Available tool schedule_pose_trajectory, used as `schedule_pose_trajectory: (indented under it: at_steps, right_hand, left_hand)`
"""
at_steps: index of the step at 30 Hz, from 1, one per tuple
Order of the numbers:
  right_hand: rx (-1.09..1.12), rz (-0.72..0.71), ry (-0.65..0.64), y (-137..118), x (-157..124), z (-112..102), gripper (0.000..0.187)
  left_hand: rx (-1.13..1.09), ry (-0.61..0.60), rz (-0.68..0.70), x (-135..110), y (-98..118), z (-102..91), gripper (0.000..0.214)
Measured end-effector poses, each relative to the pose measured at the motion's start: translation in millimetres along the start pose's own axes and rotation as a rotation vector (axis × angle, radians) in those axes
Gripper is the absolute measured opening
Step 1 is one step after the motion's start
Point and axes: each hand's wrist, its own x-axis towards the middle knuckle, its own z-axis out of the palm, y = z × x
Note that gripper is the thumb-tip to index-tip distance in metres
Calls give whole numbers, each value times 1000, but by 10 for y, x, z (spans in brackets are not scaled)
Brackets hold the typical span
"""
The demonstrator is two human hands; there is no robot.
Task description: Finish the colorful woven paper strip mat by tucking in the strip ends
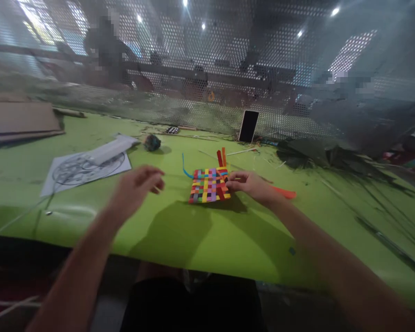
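A small woven mat [210, 185] of colourful flat strips, checkered in yellow, red, purple, green and black, is tilted up a little over the green table. Loose ends stick out of it: a thin blue strip [184, 165] at the upper left, and red and orange strips [222, 157] at the top. My right hand [247, 184] pinches the mat's right edge between thumb and fingers. Off to the left, apart from the mat, my left hand [134, 191] hovers over the table with loosely curled fingers, slightly blurred, and nothing visible in them.
A phone [249, 126] leans upright against the perforated metal screen [210, 60]. On the green table [180, 240] lie a printed sheet [86, 171], a dark ball-shaped lump [152, 142], cardboard [24, 117], an orange strip [285, 192] and dark leafy strands [314, 154] at right.
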Motion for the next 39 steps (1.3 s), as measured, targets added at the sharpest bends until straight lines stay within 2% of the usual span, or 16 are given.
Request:
schedule_pose_trajectory:
  at_steps: [2, 3, 5, 7, 9, 11, 13, 15, 17, 20, 24, 27, 31, 33, 36, 39]
  right_hand:
    - [137, 9, 2, -14, -8, 56, 25]
    - [218, 4, 11, -16, -8, 76, 26]
    - [356, -32, 38, -14, -7, 92, 25]
    - [412, -86, 51, -14, -10, 76, 22]
    - [391, -149, 41, -20, -22, 33, 20]
    - [327, -208, 35, -32, -43, -23, 20]
    - [239, -234, -2, -50, -62, -79, 19]
    - [155, -224, -71, -76, -70, -124, 19]
    - [109, -213, -97, -103, -56, -152, 20]
    - [80, -209, -27, -115, -5, -176, 29]
    - [-33, -206, -40, -50, 33, -242, 32]
    - [-126, -192, -72, 7, -17, -323, 26]
    - [-326, -267, -118, 32, -100, -371, 17]
    - [-400, -301, -75, 55, -100, -354, 17]
    - [-377, -310, 73, 139, -53, -312, 23]
    - [-388, -301, 207, 212, -15, -277, 28]
  left_hand:
    - [-46, -182, -108, -291, -73, 190, 37]
    - [-52, -216, -150, -364, -96, 285, 45]
    - [-122, -183, -205, -376, -98, 430, 57]
    - [-347, -198, -315, -266, -52, 509, 62]
    - [-625, -246, -468, -111, 8, 563, 50]
    - [-780, -236, -602, 37, 53, 632, 21]
    - [-798, -245, -662, 157, 84, 721, 6]
    - [-750, -258, -697, 251, 119, 809, 7]
    - [-720, -281, -662, 326, 173, 878, 16]
    - [-750, -268, -543, 415, 292, 965, 25]
    - [-775, -190, -505, 489, 420, 1115, 13]
    - [-771, -214, -531, 526, 397, 1238, 13]
    - [-791, -208, -563, 564, 266, 1375, 12]
    - [-817, -181, -507, 571, 225, 1435, 14]
    - [-868, -138, -415, 567, 210, 1519, 17]
    - [-885, -129, -427, 535, 199, 1574, 21]
